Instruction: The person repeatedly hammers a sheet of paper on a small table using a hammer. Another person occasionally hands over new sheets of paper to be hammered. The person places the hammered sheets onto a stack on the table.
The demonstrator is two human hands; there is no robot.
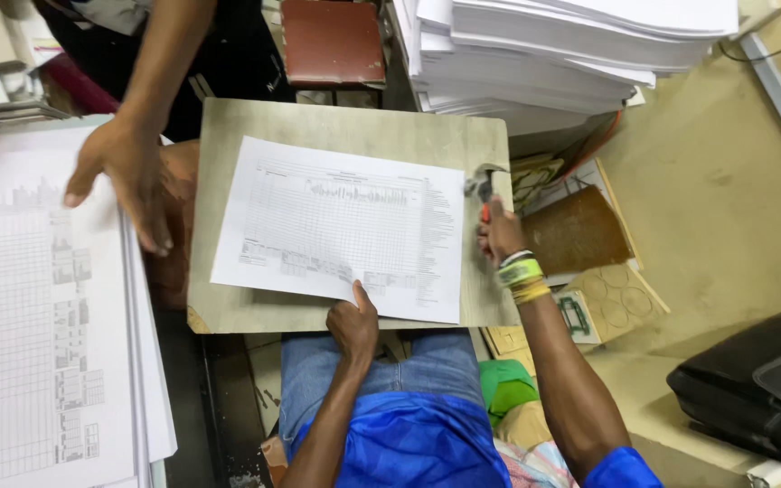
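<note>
A printed sheet with a table grid (345,226) lies on a grey-brown board (336,122) resting across my lap. My left hand (352,323) presses on the sheet's near edge, thumb on the paper. My right hand (499,233), with coloured bands at the wrist, grips the red handle of a small claw hammer (484,183). The metal hammer head is raised just over the board's right edge, beside the sheet's upper right corner.
Another person's hand (124,176) rests on a stack of printed sheets (38,316) at the left. A tall pile of white paper (553,54) stands behind the board. Brown cardboard pieces (580,230) and a black bag (761,380) lie on the floor at the right.
</note>
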